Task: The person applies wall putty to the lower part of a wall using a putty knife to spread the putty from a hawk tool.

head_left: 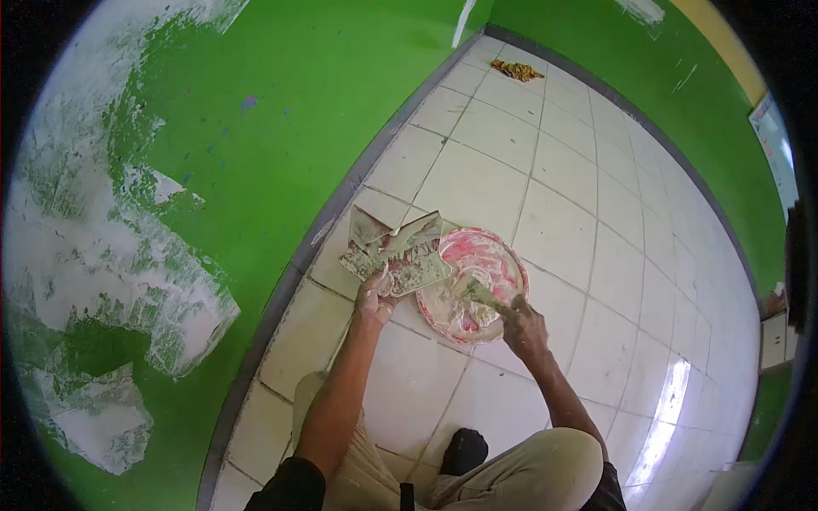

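The person is crouching on the tiled floor [477,179] with both forearms reaching forward and down. The left hand [372,300] is gripping the underside of a putty-smeared board [400,251], its grip clamped on the board's near edge, holding it tilted just above the floor. To the right of that grip, touching the board's edge, a red basin [477,285] of pale filler is sitting on the tiles. The right hand [522,322] is closing its grip around the handle of a scraper [479,294], whose blade is dipping into the filler. The fingers of both hands are mostly hidden by the tools. The green wall [281,111] beside the left arm is showing white patches; the small brown heap [516,71] in the far corner is too small to identify.
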The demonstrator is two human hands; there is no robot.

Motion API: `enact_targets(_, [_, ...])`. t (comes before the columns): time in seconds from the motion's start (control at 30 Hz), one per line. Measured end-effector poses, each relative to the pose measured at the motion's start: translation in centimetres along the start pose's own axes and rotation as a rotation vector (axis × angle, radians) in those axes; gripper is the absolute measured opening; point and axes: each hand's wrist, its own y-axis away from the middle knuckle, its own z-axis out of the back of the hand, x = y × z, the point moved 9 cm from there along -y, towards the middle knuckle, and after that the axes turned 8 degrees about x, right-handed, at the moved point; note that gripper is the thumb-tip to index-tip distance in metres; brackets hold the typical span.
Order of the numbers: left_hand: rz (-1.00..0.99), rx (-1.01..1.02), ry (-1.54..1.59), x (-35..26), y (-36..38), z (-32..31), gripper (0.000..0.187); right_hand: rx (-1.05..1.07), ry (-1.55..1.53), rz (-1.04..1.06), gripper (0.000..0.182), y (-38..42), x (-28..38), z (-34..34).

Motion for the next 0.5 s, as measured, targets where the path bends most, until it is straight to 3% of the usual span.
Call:
enact_targets(0.1, [-0.030, -0.028, -0.031, -0.5, 0.1, -0.2, 0.055, -0.048, 0.032, 0.047, 0.036, 0.8, 0.2, -2.7])
enact_targets(0.23, [-0.008, -0.039, -0.007, -0.3, 0.6, -0.4, 0.056, 0.165, 0.002, -0.071, 0.024, 2.1, -0.9, -1.9])
enact_targets(0.4, [0.034, 0.031, 0.017, 0.4, -0.4, -0.2, 0.056, 0.074, 0.087, -0.069, 0.025, 1.3, -2.5, -3.0])
enact_targets(0.5, [-0.020, -0.028, -0.007, -0.7, 0.4, -1.4, 0.052, 0.025, -0.003, -0.018, 0.022, 2.8, -0.7, -2.6])
